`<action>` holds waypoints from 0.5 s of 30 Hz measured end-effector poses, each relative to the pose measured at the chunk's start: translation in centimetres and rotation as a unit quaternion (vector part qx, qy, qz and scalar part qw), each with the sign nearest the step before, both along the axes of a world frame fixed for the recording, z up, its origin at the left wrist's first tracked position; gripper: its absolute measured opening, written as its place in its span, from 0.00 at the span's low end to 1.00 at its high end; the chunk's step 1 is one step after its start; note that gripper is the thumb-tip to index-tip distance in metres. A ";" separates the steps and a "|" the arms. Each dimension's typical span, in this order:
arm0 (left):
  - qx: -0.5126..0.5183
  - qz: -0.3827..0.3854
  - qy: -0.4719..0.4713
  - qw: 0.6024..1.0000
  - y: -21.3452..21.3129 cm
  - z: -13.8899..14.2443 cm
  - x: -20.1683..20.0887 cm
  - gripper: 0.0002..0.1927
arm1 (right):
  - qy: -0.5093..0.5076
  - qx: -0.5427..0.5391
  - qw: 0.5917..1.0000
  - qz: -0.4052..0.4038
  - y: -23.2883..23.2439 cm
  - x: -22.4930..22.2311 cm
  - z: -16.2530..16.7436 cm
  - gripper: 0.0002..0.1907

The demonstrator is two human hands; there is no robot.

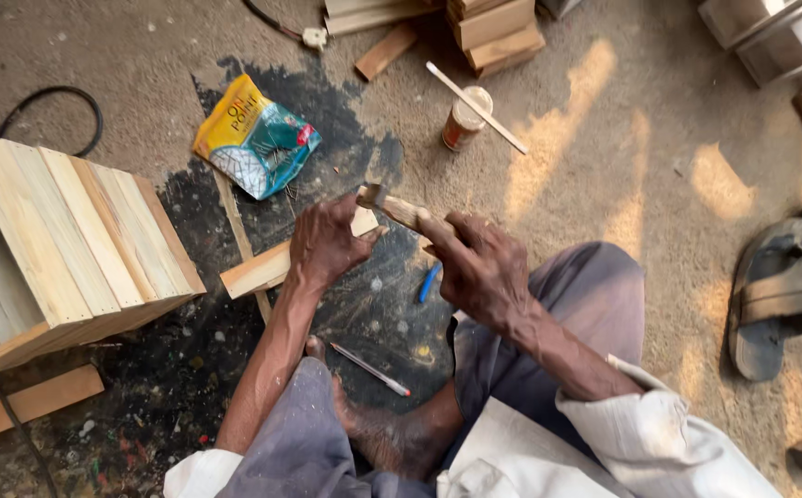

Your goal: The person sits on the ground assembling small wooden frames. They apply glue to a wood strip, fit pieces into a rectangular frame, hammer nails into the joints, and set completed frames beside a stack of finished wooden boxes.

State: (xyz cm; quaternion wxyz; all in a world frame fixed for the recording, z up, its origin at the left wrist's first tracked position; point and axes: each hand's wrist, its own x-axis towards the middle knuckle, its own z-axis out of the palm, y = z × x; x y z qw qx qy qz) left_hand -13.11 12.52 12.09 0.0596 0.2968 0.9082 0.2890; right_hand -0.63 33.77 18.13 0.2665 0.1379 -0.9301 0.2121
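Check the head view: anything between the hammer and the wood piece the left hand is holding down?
Nothing visible. The right hand holds the hammer just above the wood piece; the left hand rests on that piece, right beside the hammer head, fingers close to the strike spot.

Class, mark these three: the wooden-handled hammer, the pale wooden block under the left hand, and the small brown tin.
wooden-handled hammer (401, 210), head view, on its handle.
pale wooden block (258, 270), head view, near its left end.
small brown tin (461, 124), head view, on its side.
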 end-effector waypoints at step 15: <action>0.021 0.007 -0.014 1.000 -0.2 -1.2 -0.1 0.29 | -0.055 0.030 0.998 -0.002 0.2 0.0 -1.4 0.30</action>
